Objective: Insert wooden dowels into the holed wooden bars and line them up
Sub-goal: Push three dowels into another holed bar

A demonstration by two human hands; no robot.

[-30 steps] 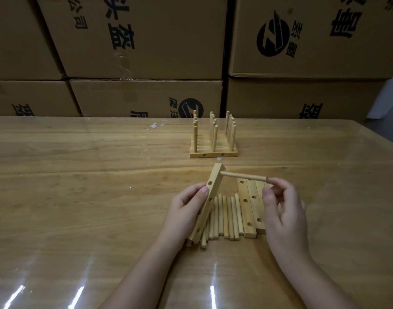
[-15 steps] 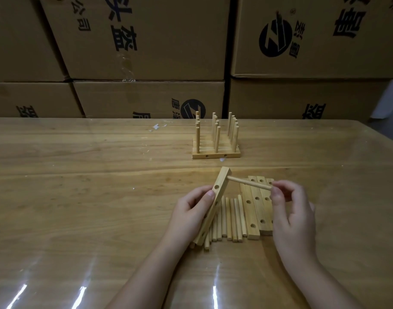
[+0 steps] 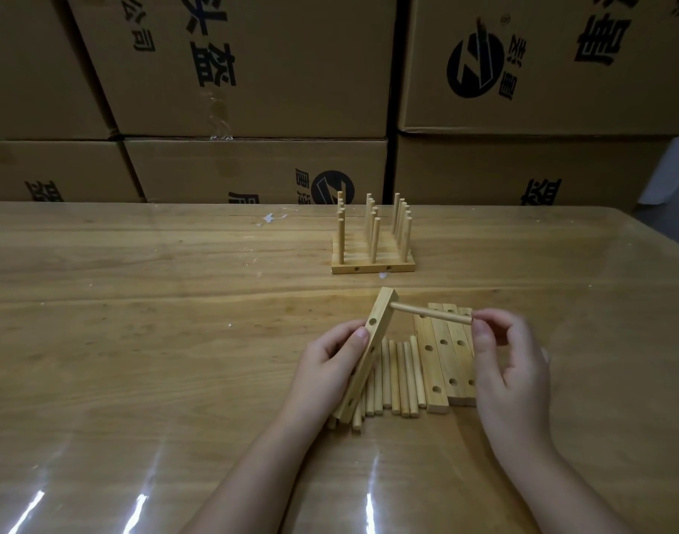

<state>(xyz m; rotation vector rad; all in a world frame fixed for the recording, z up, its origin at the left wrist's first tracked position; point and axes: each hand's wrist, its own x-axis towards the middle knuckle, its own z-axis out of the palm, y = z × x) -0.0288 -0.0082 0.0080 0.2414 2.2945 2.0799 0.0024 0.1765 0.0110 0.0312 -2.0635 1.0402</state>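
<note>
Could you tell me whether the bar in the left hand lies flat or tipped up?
Tipped up: the bar, held by the left hand, leans, near end down by the loose dowels, far end raised.

Loose dowels (image 3: 397, 377) left of bars (image 3: 444, 356), finished rack (image 3: 372, 260) behind.

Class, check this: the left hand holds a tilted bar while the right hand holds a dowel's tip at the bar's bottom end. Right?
Wrong end. The head view shows the left hand holding the tilted bar while the right hand holds the dowel with its tip at the bar's top end.
</note>
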